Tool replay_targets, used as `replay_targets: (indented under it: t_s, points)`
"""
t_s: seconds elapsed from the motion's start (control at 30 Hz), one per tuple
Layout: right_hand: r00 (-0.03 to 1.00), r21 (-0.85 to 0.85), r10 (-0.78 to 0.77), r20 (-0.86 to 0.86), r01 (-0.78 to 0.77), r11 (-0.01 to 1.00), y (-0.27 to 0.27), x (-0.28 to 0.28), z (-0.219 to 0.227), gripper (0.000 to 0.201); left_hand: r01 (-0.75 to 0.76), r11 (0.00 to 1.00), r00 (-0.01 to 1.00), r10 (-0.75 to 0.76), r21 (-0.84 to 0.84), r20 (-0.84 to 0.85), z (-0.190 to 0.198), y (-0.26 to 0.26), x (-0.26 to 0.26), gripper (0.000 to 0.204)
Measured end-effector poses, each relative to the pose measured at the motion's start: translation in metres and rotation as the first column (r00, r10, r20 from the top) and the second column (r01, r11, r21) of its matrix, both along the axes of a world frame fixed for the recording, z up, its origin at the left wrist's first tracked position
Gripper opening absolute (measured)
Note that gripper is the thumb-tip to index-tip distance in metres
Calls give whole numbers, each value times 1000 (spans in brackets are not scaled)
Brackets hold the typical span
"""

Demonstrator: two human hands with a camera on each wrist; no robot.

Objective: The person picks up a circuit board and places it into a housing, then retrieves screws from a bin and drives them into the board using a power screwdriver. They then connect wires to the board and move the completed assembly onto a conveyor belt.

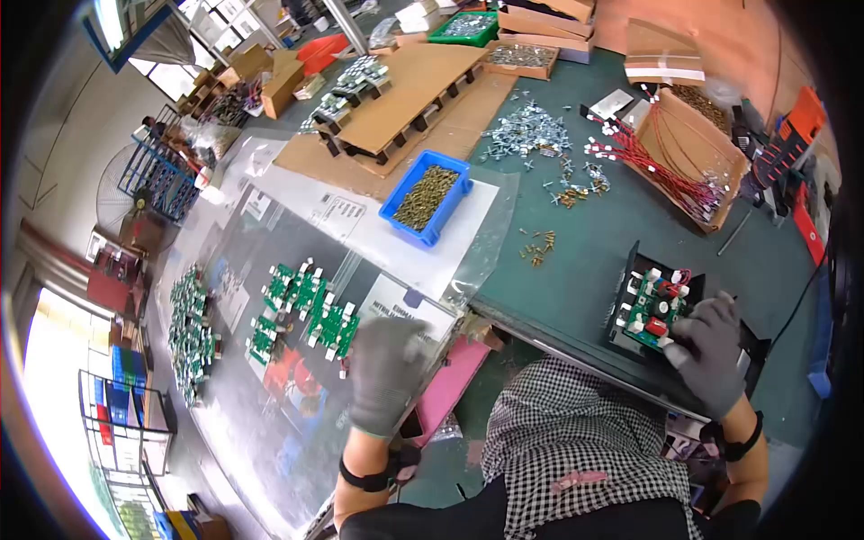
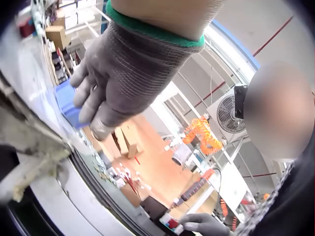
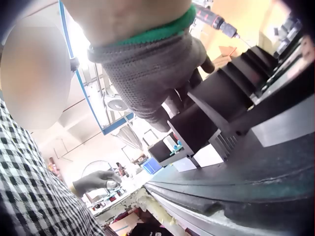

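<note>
two gloved hands at the table's (image 1: 576, 243) near edge. left hand (image 1: 385, 373), fingers relaxed and spread, hovers over the clear sheet (image 1: 270, 261) beside loose green boards (image 1: 310, 310), too many to count surely. right hand (image 1: 711, 351) rests curled on one black unit (image 1: 652, 310) holding one green board (image 1: 655, 306). farther: one blue bin (image 1: 426, 196) of brass screws, one box (image 1: 693, 153) of red wires, near the far edge.
</note>
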State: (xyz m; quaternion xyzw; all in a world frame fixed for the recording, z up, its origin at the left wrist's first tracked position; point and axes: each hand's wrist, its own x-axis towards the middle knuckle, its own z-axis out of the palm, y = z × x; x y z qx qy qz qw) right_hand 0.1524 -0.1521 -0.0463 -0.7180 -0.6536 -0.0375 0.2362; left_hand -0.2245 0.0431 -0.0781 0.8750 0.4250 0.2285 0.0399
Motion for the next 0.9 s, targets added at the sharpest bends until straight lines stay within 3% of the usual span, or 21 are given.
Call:
replay_targets:
  t_s: [0.03, 0.07, 0.1, 0.17, 0.27, 0.37, 0.4, 0.5, 0.67, 0.77, 0.8, 0.83, 0.9]
  points:
    - [999, -11, -23, -22, 23, 1000, -1, 1, 6, 21, -168, 970, 980, 183, 176, -76, 9, -1, -12, 23]
    - [999, 6, -33, -13, 33, 999, -2, 1, 10, 21, -168, 972, 982, 179, 163, -56, 7, 0, -17, 25]
    - [999, 23, -43, -4, 43, 999, -2, 0, 14, 21, -272, 946, 936, 303, 179, -181, 7, 3, -27, 25]
    - [999, 71, -48, 12, 47, 996, -3, -2, 20, 20, -452, 856, 757, 517, 252, -399, 6, 15, -52, 25]
    - [999, 163, -28, 28, 23, 986, -4, -8, 28, 18, -396, 865, 728, 501, 309, -469, 1, 25, -58, 18]
    - [997, 219, 10, 72, -26, 975, -9, -12, 39, 18, -394, 800, 761, 560, 452, -328, 17, 37, -70, 20]
    - [995, 215, 36, 89, -55, 975, -12, -12, 45, 18, -429, 843, 856, 494, 325, -154, 33, 33, -68, 19]
    - [982, 240, 134, 129, -162, 957, -12, -18, 56, 20, -462, 884, 882, 466, 69, -72, 63, 24, -48, 16]
    - [959, 281, 251, 135, -280, 918, -12, -33, 46, 19, -243, 929, 956, 277, 278, -91, 26, 19, -17, 18]
    - [955, 276, 263, 136, -292, 916, -19, -35, 42, 19, -314, 935, 941, 330, 164, -80, 24, 22, -21, 21]
    - [955, 274, 263, 138, -292, 917, -21, -35, 41, 19, -416, 873, 904, 428, -254, -7, 32, 26, -27, 27]
    - [954, 277, 262, 142, -293, 915, -21, -34, 41, 19, -236, 813, 887, 404, -533, 222, 33, 36, -39, 33]
    - [951, 287, 289, 113, -309, 906, -21, -34, 41, 19, 62, 702, 764, 424, -710, 486, 41, 33, -42, 35]
